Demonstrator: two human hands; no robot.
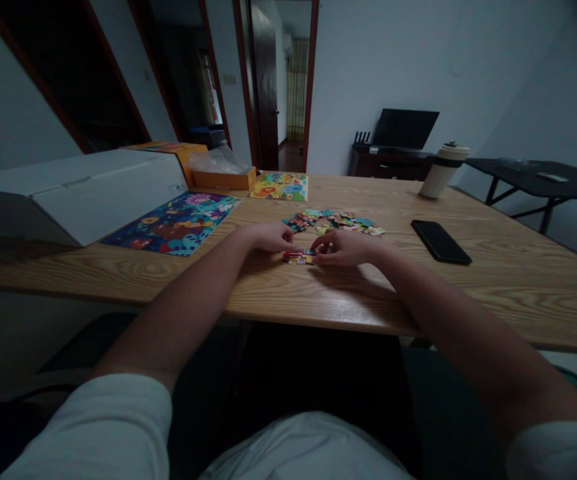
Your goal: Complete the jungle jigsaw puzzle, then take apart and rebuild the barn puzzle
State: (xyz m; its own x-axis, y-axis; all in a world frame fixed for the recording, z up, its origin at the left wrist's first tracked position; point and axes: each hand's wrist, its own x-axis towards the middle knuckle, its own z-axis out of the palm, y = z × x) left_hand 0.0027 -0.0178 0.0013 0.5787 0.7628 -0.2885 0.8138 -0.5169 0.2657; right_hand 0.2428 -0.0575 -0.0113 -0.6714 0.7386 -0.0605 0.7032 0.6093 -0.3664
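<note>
Right hand (346,249) touches jigsaw (301,259) well inside table edge (313,321).

Smooth wood-grained table (278,293), puzzle pieces (346,219) apparently matt card

The person wears a plain white short-sleeved shirt (308,450) of soft fabric, lightly creased over the front. Its loose, wide left sleeve (113,427) shows soft folds; the matching white right sleeve (558,450) is partly cut off. Below them, the slender forearms (193,303) and both hands (271,237) are bare.
</note>
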